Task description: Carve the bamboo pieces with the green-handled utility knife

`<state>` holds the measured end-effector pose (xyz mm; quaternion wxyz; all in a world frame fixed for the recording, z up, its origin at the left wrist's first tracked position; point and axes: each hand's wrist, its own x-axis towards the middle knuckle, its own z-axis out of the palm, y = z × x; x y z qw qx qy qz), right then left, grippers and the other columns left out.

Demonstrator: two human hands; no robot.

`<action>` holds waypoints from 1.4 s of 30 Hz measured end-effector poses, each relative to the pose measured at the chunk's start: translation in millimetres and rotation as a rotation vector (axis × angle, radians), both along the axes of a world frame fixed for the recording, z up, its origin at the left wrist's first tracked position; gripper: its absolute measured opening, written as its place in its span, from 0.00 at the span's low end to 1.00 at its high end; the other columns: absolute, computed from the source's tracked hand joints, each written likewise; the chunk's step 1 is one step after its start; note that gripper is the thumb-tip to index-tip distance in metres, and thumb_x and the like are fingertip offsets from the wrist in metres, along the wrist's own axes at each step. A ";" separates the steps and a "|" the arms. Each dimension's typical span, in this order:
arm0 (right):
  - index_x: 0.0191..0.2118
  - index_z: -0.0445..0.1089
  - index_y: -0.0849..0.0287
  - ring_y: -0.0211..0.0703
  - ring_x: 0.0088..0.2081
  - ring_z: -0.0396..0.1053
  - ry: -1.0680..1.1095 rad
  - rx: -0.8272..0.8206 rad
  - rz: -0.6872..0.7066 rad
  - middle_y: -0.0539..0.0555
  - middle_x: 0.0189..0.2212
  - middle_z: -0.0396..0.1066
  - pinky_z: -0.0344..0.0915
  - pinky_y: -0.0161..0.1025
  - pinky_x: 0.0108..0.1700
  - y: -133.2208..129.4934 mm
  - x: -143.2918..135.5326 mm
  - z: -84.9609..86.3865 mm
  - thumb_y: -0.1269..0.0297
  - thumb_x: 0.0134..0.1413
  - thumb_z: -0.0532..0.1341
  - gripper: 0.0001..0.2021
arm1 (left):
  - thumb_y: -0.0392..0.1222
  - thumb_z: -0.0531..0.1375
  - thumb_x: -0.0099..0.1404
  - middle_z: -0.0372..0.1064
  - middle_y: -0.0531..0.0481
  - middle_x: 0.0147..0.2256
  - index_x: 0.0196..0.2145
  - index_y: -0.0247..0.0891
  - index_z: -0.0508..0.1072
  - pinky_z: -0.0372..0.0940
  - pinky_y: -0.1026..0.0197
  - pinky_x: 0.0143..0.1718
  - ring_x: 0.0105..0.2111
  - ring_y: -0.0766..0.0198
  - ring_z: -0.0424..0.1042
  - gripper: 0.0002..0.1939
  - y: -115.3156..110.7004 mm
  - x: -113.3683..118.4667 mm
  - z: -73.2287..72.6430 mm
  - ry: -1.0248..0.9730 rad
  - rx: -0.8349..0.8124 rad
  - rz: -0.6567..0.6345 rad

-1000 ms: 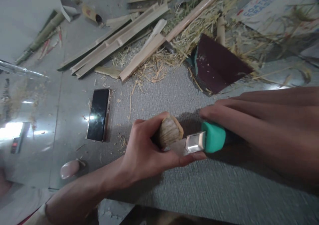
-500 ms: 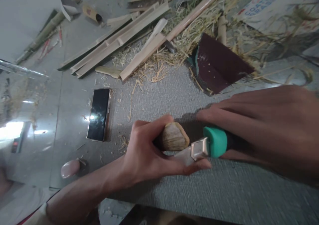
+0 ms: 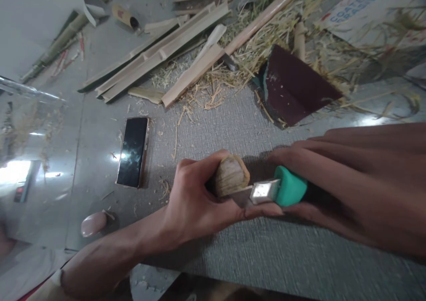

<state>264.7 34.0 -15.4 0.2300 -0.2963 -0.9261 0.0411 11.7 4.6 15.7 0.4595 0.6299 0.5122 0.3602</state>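
My left hand is closed around a short pale wooden piece, its cut end facing up at me. In my right hand is a knife with a green and black handle and a shiny metal collar. The blade lies along the near edge of the wooden piece, partly hidden by my left hand. My left thumb stretches out beneath the collar, close to the green part of the handle. The lower part of the piece is out of sight.
A phone and a pinkish rounded object lie to the left. Split bamboo strips and straw-like shavings spread across the back. Folded dark red sandpaper sits beyond my right hand, near a printed white packet.
The knife has shifted slightly up in the view, and its blade now lies closer along the wooden piece's near edge. My right hand has turned a little; my left hand keeps its hold.
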 end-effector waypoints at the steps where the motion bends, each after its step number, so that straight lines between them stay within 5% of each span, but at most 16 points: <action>1: 0.53 0.73 0.53 0.44 0.33 0.73 -0.013 0.029 -0.013 0.51 0.43 0.82 0.49 0.45 0.32 -1.7 -0.9 -0.9 0.38 0.80 0.52 0.24 | 0.53 0.85 0.52 0.56 0.61 0.17 0.22 0.38 0.67 0.50 0.70 0.15 0.17 0.75 0.50 0.31 0.3 0.9 -0.4 -0.005 -0.004 0.015; 6: 0.48 0.69 0.55 0.40 0.20 0.59 -0.033 0.018 -0.167 0.47 0.23 0.68 0.46 0.40 0.26 1.0 -6.8 2.4 0.36 0.80 0.49 0.26 | 0.52 0.80 0.62 0.57 0.59 0.19 0.22 0.38 0.68 0.53 0.68 0.17 0.19 0.73 0.52 0.28 -4.0 -0.1 -9.6 -0.057 0.061 0.056; 10: 0.39 0.63 0.56 0.36 0.17 0.53 -0.005 0.077 -0.223 0.45 0.18 0.58 0.43 0.38 0.22 15.8 -6.2 7.1 0.35 0.81 0.48 0.28 | 0.56 0.77 0.68 0.60 0.58 0.20 0.23 0.38 0.68 0.53 0.65 0.19 0.20 0.73 0.57 0.29 -7.1 -8.8 -20.6 -0.089 0.117 0.090; 13: 0.40 0.66 0.56 0.35 0.17 0.55 -0.001 0.107 -0.204 0.45 0.18 0.60 0.47 0.37 0.21 22.5 -4.3 7.0 0.35 0.82 0.46 0.30 | 0.55 0.76 0.70 0.64 0.59 0.21 0.29 0.39 0.73 0.55 0.66 0.19 0.19 0.73 0.60 0.22 -4.1 -12.4 -23.4 -0.227 0.127 0.075; 18: 0.55 0.70 0.54 0.35 0.22 0.66 0.073 0.062 -0.181 0.44 0.23 0.67 0.54 0.36 0.26 24.9 -5.0 6.0 0.35 0.80 0.50 0.27 | 0.45 0.70 0.77 0.71 0.59 0.24 0.38 0.40 0.75 0.69 0.68 0.26 0.22 0.72 0.70 0.11 12.1 -0.1 -13.1 -0.330 -0.159 0.079; 21: 0.57 0.68 0.52 0.32 0.33 0.75 0.119 0.024 -0.161 0.46 0.38 0.78 0.63 0.32 0.36 27.1 -5.3 10.6 0.45 0.82 0.56 0.16 | 0.45 0.73 0.73 0.72 0.56 0.25 0.33 0.39 0.73 0.65 0.68 0.25 0.24 0.71 0.69 0.16 26.5 10.4 -5.9 -0.429 -0.320 -0.029; 24: 0.61 0.67 0.51 0.33 0.43 0.79 0.124 0.061 -0.230 0.49 0.49 0.80 0.67 0.31 0.44 29.2 -4.0 14.3 0.51 0.82 0.58 0.14 | 0.45 0.76 0.69 0.71 0.55 0.26 0.29 0.37 0.76 0.62 0.66 0.25 0.26 0.70 0.67 0.17 37.2 14.9 0.4 -0.346 -0.284 -0.072; 28: 0.65 0.67 0.51 0.36 0.43 0.80 0.099 0.072 -0.250 0.49 0.49 0.81 0.66 0.34 0.42 30.6 -1.5 10.3 0.47 0.82 0.55 0.19 | 0.46 0.73 0.73 0.72 0.53 0.27 0.32 0.38 0.76 0.65 0.62 0.30 0.28 0.67 0.69 0.15 38.1 10.0 7.0 -0.190 -0.160 -0.071; 31: 0.61 0.68 0.53 0.40 0.41 0.80 0.043 0.059 -0.177 0.50 0.44 0.81 0.65 0.39 0.41 31.3 -0.7 5.6 0.46 0.82 0.53 0.19 | 0.41 0.75 0.70 0.63 0.57 0.24 0.32 0.40 0.72 0.59 0.63 0.26 0.25 0.70 0.61 0.16 32.2 5.0 8.7 -0.149 -0.103 0.009; 35: 0.56 0.68 0.55 0.43 0.35 0.78 0.007 0.049 -0.053 0.49 0.39 0.79 0.64 0.41 0.37 32.7 -0.7 5.2 0.48 0.80 0.54 0.16 | 0.41 0.82 0.59 0.57 0.60 0.23 0.28 0.40 0.64 0.50 0.65 0.20 0.23 0.73 0.54 0.27 28.0 1.9 8.0 -0.150 -0.162 0.022; 42: 0.54 0.69 0.59 0.41 0.34 0.76 0.022 0.114 0.032 0.51 0.36 0.77 0.62 0.41 0.37 30.0 -1.4 7.9 0.56 0.79 0.54 0.13 | 0.45 0.86 0.51 0.57 0.59 0.23 0.28 0.39 0.68 0.50 0.66 0.19 0.23 0.73 0.54 0.29 23.3 1.0 1.3 -0.196 -0.247 -0.012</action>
